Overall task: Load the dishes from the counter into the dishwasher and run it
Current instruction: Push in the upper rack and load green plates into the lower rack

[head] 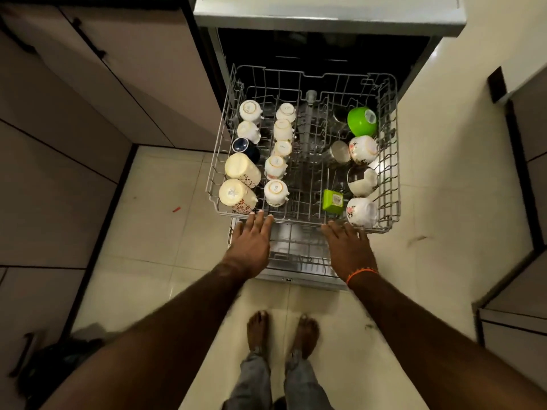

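bare feet [282,335] on pale tile floor [165,232] mark where we stand, arms stretched toward the open dishwasher [325,16]. our left hand [251,244] and right hand [349,247] are both flat and spread, holding nothing, fingertips touching the front rail of the pulled-out upper rack [302,220].

we judge the loading of this rack close to finished. two rows of upturned white cups [279,164] fill its left side, with a dark blue cup [241,145] and two tall cream mugs [239,180] along the left wall. on the right sit a green bowl [362,121], floral cups [362,149], a steel tumbler [340,150] and a small green box [333,201]. the middle lane looks mostly free. below, the lower rack [299,250] rests over the dropped door [296,279]; what it carries we cannot tell, as the upper rack and our hands hide most of it.

with hands placed as they are, we read the step as sliding the upper rack in. still to do, by our judgement: push both racks home, shut the door, start the cycle.

no surface with waiting dishes shows, so whether any remain we cannot tell. the room is dim and narrow: beige cabinets [103,99] with dark handles on the left, more cabinetry [527,173] on the right, a small red scrap [176,209] on the floor, a dark bundle [62,359] in the lower left corner.
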`<state>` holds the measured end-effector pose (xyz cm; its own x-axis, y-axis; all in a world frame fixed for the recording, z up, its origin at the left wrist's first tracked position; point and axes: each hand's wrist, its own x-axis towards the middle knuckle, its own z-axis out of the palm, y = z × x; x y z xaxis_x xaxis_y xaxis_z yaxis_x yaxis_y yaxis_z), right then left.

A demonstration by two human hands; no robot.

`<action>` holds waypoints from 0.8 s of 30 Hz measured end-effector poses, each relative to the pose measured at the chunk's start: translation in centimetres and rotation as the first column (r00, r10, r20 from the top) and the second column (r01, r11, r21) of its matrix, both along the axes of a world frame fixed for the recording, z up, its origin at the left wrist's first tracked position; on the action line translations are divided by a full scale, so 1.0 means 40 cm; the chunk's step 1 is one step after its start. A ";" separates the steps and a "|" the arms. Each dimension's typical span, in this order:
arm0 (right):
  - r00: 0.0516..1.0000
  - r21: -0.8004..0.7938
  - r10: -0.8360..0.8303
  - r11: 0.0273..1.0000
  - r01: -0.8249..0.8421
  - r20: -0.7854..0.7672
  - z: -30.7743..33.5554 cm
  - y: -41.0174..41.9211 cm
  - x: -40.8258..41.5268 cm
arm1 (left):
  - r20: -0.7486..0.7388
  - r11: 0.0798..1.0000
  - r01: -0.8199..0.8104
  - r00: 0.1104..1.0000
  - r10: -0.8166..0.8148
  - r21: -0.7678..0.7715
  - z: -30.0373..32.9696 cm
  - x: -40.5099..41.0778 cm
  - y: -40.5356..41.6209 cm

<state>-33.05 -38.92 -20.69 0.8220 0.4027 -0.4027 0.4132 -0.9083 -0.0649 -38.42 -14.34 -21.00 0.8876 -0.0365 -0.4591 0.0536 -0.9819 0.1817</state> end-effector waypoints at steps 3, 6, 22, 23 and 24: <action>0.997 0.016 0.040 0.999 -0.041 0.065 -0.034 -0.009 0.015 | 0.002 0.999 0.044 0.999 -0.044 0.031 -0.051 0.027 0.012; 0.992 0.092 0.035 0.995 -0.046 0.118 -0.047 -0.005 0.044 | 0.022 0.992 0.077 0.997 -0.079 0.101 -0.077 0.054 0.024; 0.953 0.076 0.186 0.975 -0.209 0.240 -0.127 -0.013 0.142 | 0.100 0.942 0.217 0.963 -0.249 0.254 -0.113 0.161 0.104; 0.952 0.086 0.176 0.975 -0.203 0.250 -0.130 -0.016 0.156 | 0.111 0.942 0.213 0.963 -0.248 0.259 -0.113 0.173 0.103; 0.951 0.091 0.164 0.977 -0.194 0.263 -0.132 -0.018 0.174 | 0.123 0.943 0.206 0.962 -0.244 0.261 -0.113 0.190 0.099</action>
